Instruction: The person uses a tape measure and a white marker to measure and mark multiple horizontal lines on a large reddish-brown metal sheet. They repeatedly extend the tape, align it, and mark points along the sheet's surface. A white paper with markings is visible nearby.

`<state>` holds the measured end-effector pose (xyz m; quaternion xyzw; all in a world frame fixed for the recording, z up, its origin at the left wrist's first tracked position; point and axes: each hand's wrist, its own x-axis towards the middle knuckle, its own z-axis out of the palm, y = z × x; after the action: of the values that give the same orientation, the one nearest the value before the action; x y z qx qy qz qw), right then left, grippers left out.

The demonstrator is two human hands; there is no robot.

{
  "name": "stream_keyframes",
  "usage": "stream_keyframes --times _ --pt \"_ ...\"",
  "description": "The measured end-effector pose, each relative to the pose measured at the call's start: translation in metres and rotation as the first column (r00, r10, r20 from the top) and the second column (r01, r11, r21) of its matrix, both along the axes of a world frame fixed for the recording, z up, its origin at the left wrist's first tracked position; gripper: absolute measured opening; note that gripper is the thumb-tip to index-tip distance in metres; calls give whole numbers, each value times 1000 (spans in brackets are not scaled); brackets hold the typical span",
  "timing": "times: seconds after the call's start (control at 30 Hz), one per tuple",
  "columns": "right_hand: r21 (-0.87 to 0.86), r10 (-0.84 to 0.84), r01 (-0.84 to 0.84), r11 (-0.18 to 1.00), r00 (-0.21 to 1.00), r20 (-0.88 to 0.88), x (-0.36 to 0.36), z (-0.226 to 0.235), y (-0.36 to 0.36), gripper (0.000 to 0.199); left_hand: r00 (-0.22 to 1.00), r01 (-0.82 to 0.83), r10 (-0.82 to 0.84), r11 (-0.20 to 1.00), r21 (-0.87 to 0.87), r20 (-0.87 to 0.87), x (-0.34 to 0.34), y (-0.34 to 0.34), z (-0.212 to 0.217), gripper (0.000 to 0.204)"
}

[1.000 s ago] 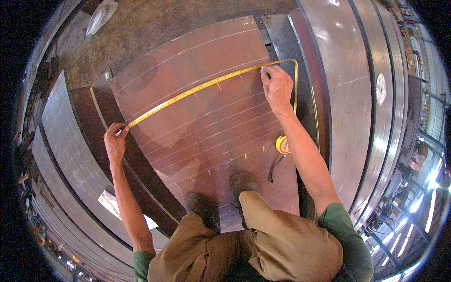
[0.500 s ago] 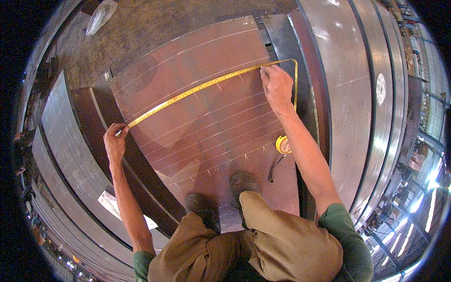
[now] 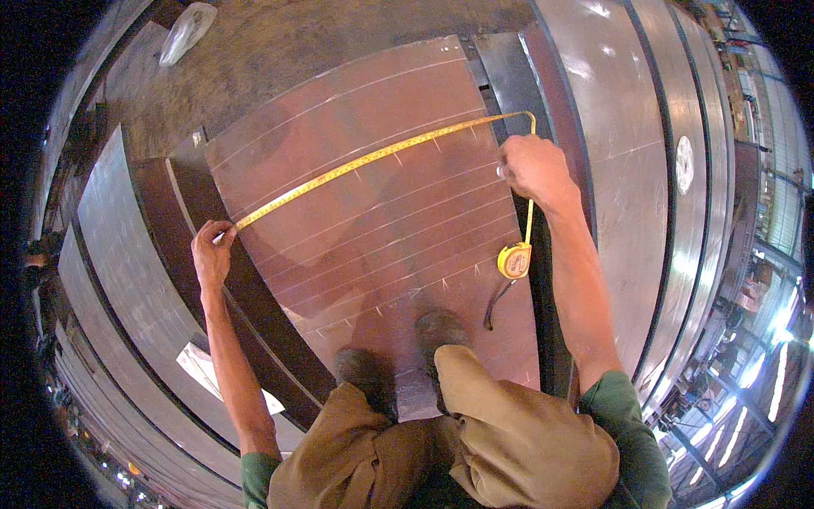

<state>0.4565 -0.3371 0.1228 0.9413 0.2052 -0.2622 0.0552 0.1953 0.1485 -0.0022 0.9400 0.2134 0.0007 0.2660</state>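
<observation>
Pinching tape (image 3: 356, 164), left hand (image 3: 212, 254); clasping white stub (image 3: 500, 171), right hand (image 3: 543, 170); workshop (image 3: 773, 114) around white-lined plate (image 3: 381, 271)

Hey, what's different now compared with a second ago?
The right hand moved rightward and slightly toward the body, away from where the yellow tape crosses the brown plate's right edge, uncovering more of the tape case. The left hand still pinches the tape's end.

2 short green sleeves (image 3: 623, 424), loose, creased brown trousers (image 3: 530, 424) and 2 dark, round-toed shoes (image 3: 439, 329) are worn.
</observation>
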Motion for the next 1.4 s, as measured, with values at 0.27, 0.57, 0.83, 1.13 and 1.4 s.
stream_keyframes --times 0.27,0.57,0.83,1.13,1.4 --pt "432 -125 -62 900 912 391 27 -72 -32 33 996 -93 91 990 -103 -24 1 4 0 16" --pt "262 -18 -85 961 931 364 40 -93 -36 18 997 -69 70 997 -28 29 -5 0 -2 15" --pt "234 37 -145 961 911 411 43 -91 -36 18 998 -68 67 996 -59 -8 -7 2 -6 16" --pt "189 27 -116 975 909 416 38 -84 -33 19 996 -86 86 993 -83 -6 -8 1 1 17" --pt "111 10 -63 992 906 423 45 -92 -53 21 998 -57 57 998 19 13 -13 3 -2 17"
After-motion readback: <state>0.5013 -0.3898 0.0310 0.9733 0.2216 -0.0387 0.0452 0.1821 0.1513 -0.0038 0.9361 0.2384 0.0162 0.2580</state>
